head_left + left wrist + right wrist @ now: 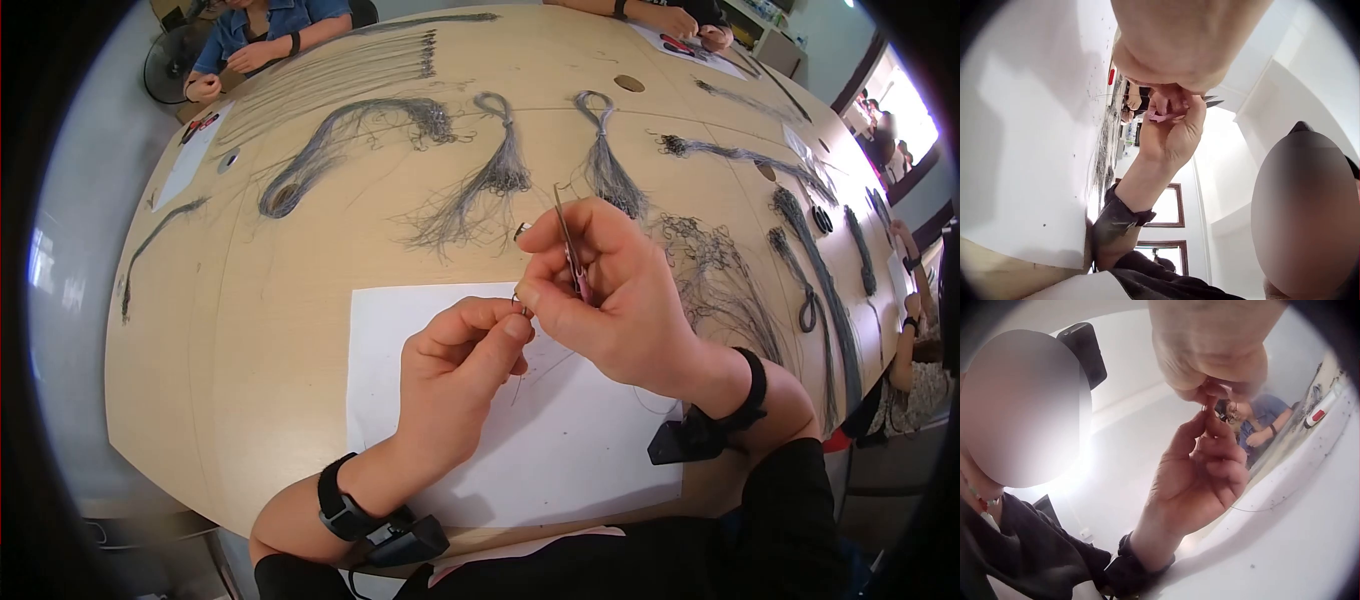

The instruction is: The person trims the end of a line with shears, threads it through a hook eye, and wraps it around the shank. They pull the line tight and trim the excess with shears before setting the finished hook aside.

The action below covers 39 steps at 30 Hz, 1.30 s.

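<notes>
Over a white sheet of paper (pixel 590 460), both hands meet at the fingertips. My left hand (pixel 455 370) pinches a small dark curved piece (pixel 516 299), like a tiny hook, between thumb and index finger. Thin line (pixel 517 390) trails below those fingers. My right hand (pixel 620 300) has its thumb and finger at the same piece. Small scissors with pink handles (pixel 583 284) are held in that hand too, blades pointing up and away. In the left wrist view the scissor blades (pixel 1213 101) stick out past the fingers. Fingers largely hide the small piece.
Tied bundles of grey line (pixel 505 165) (pixel 602 150) lie beyond the paper. A loose tangle (pixel 715 265) is right of my right hand, with long bundles (pixel 815 265) farther right. Other people (pixel 265 40) work across the table, with red-handled tools (pixel 678 45) near them.
</notes>
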Available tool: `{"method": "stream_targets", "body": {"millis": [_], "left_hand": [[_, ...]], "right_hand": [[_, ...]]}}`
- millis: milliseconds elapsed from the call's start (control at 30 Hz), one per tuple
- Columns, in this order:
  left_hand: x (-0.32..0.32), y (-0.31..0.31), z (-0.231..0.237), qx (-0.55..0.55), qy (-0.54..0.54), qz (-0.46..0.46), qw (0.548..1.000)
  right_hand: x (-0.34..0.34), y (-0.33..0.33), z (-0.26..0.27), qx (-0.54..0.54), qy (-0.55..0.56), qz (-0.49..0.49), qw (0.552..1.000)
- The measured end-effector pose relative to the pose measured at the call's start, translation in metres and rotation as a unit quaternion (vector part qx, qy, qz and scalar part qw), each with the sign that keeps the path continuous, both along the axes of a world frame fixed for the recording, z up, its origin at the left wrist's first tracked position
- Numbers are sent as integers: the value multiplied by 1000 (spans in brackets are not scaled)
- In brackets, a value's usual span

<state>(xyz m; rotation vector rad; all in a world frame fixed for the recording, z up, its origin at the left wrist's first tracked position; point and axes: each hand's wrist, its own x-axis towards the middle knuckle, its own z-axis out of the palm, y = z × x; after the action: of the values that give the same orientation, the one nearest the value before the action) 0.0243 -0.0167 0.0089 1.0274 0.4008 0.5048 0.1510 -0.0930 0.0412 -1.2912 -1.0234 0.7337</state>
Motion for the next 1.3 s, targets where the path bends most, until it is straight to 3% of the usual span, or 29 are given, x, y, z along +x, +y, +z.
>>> {"method": "stream_targets", "body": {"millis": [100, 300, 367, 400, 467, 600, 700, 967, 1167, 1300], "left_hand": [[1, 0, -1, 9, -6, 13, 1000], [1, 2, -5, 158, -12, 45, 986], [1, 1, -2, 89, -15, 26, 996], [0, 1, 0, 89, -15, 26, 996], [-1, 1, 1, -25, -13, -11, 1000], [-1, 2, -3, -15, -30, -18, 999], [1, 1, -3, 26, -36, 20, 999], [4, 5, -8, 259, -27, 74, 963], [3, 6, -5, 179, -7, 59, 982], [4, 6, -7, 187, -22, 59, 980]], "right_hand": [[-1, -1, -1, 6, -5, -22, 1000], [-2, -2, -1, -18, -37, -28, 999], [-2, -1, -1, 18, 36, -8, 999], [-2, -1, -1, 18, 36, -8, 999], [-3, -1, -1, 24, 40, -13, 999], [-3, 0, -4, 40, 26, -16, 999], [-3, -1, -3, 28, 5, -17, 999], [-2, -2, -2, -14, -29, -17, 999], [3, -2, 1, -31, -5, 28, 999], [2, 1, -2, -40, -45, 17, 998]]}}
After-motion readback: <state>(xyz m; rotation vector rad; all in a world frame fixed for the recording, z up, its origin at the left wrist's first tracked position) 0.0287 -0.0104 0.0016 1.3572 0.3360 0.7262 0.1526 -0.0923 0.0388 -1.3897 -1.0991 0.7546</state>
